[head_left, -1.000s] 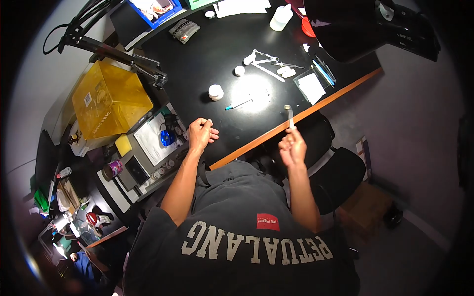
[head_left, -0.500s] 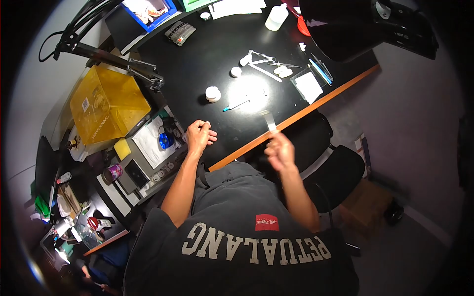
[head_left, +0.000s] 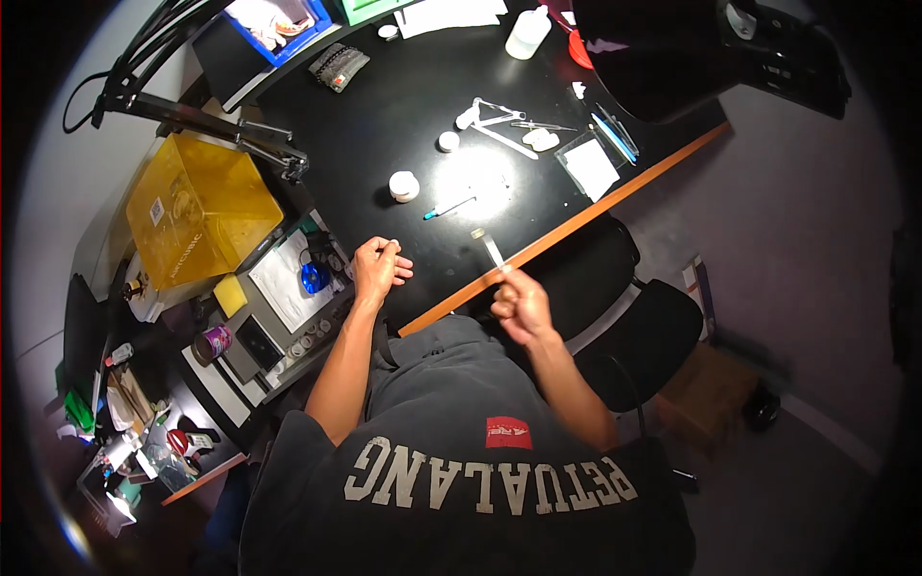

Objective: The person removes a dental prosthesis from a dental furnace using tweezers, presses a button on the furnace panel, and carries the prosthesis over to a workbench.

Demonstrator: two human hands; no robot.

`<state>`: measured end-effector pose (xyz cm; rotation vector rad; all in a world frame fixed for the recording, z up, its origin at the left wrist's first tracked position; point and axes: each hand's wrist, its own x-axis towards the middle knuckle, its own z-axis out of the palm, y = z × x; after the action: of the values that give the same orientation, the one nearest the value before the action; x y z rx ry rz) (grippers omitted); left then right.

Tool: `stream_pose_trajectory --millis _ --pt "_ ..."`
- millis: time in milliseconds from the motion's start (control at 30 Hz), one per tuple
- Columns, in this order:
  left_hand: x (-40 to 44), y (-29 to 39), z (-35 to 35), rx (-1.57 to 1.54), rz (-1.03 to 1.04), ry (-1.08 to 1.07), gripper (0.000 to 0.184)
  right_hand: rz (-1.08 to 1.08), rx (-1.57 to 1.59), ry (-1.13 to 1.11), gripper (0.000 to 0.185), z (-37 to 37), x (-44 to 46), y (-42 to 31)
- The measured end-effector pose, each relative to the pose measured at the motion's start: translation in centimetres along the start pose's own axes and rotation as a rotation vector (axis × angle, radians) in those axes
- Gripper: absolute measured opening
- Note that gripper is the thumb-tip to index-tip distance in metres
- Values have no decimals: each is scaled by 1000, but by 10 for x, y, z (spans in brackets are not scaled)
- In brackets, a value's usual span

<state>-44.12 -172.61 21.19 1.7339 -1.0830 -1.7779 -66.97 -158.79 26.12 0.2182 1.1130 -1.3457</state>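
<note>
My right hand is closed around one end of a thin flat brush-like tool, over the wooden front edge of the desk. The tool's darker tip points up and left over the black desktop. My left hand is at the desk's left side with its fingers curled and thumb and forefinger pinched. Whatever may be between them is too small to make out. Beyond the hands lie a slim blue-tipped tool and a white jar, both apart from my fingers.
A smaller white pot, white jointed tool, pale lumps and notepad lie farther back. A white bottle stands behind them. A yellow translucent box is at left; a black chair is at right.
My right hand and the brush-like tool have moved left, and the tool now tilts more to the left. The left hand keeps its pinch. The whole view has shifted slightly.
</note>
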Motion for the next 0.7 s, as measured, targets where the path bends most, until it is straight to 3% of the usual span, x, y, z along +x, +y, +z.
stream_pose_trajectory --millis 133,233,333,400,533,600,700 --pt "-2 -3 0 19 49 15 22 -338 226 60 18 -37 23 -48" --pt "-2 -1 2 26 40 31 22 -187 264 44 20 -36 25 -34" --pt "0 0 1 13 12 14 22 132 -40 -73 18 -6 1 10" --pt "-2 2 1 10 24 11 22 13 -95 -11 18 -11 3 4" --pt "-5 -1 2 20 42 23 21 -398 224 109 23 -43 26 -44" --pt "-2 0 3 31 48 21 21 -308 268 78 22 -46 30 -35" --pt "-1 -1 1 32 31 7 21 140 -45 -65 18 -14 6 3"
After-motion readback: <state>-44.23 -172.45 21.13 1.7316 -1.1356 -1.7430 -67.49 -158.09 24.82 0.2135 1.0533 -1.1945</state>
